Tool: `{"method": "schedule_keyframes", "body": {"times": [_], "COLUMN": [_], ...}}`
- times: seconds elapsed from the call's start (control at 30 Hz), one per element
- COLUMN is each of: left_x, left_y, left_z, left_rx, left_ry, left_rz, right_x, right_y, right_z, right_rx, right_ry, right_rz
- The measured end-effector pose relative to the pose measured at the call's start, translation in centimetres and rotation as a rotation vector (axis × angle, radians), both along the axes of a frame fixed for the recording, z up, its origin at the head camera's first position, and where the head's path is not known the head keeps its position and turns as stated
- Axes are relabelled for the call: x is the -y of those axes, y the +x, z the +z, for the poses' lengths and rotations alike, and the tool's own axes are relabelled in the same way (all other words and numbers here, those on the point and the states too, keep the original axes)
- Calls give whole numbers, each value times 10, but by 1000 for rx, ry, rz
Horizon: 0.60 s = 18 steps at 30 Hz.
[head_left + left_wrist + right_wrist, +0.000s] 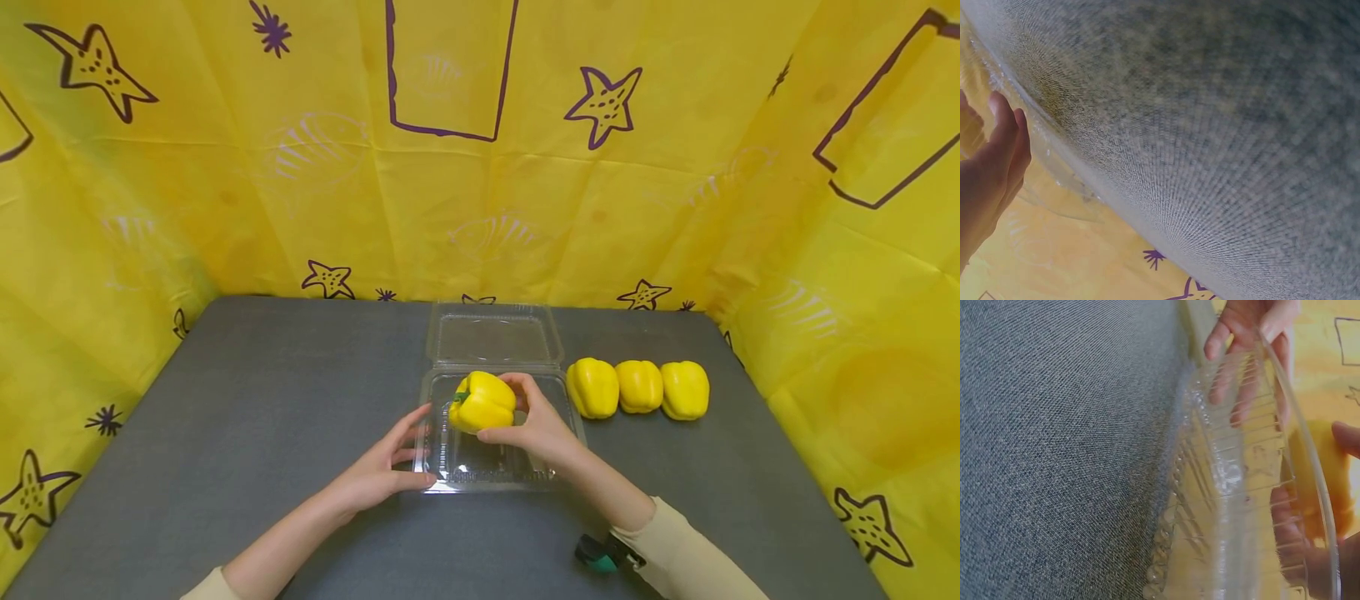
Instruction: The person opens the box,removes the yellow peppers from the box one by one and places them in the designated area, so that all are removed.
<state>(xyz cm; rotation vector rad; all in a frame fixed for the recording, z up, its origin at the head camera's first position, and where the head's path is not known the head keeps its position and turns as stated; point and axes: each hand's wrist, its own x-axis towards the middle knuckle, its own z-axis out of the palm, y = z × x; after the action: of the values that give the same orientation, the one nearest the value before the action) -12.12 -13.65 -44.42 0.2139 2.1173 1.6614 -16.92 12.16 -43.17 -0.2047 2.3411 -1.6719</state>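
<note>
My right hand (pixel 536 429) holds a yellow bell pepper (pixel 483 404) between thumb and fingers, over the base of a clear plastic clamshell container (pixel 498 479). The pepper lies tilted sideways, its green stem to the left. At the container's left side is my left hand (pixel 382 467), its thumb at the front corner and its fingers spread loosely along the outer wall. In the right wrist view, the left fingers (pixel 1244 403) show through the clear wall, and the pepper (pixel 1322 481) appears behind the rim. The left wrist view catches only part of the left hand (pixel 991 169).
The container's lid (pixel 495 337) lies folded back behind its base. Three more yellow bell peppers (pixel 637 387) stand in a row to the right. Yellow patterned cloth (pixel 465 192) encloses the grey table (pixel 300 375) at the back and sides.
</note>
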Motion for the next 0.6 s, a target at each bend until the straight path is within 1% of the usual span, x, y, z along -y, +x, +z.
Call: {"method": "schedule_keyframes", "body": {"times": [0.27, 0.47, 0.6], "left_x": [1, 1, 1], "left_y": [0, 0, 0], "left_z": [-1, -1, -1], "left_rx": [-6, -8, -11], "left_ry": [1, 6, 14], "left_rz": [-7, -8, -12], "right_x": [-9, -16, -19], "right_y": [5, 7, 8], "right_z": [5, 8, 10], "right_rx": [-3, -1, -5], "right_ry": [-98, -192, -235], "right_rz": [-43, -42, -48]}}
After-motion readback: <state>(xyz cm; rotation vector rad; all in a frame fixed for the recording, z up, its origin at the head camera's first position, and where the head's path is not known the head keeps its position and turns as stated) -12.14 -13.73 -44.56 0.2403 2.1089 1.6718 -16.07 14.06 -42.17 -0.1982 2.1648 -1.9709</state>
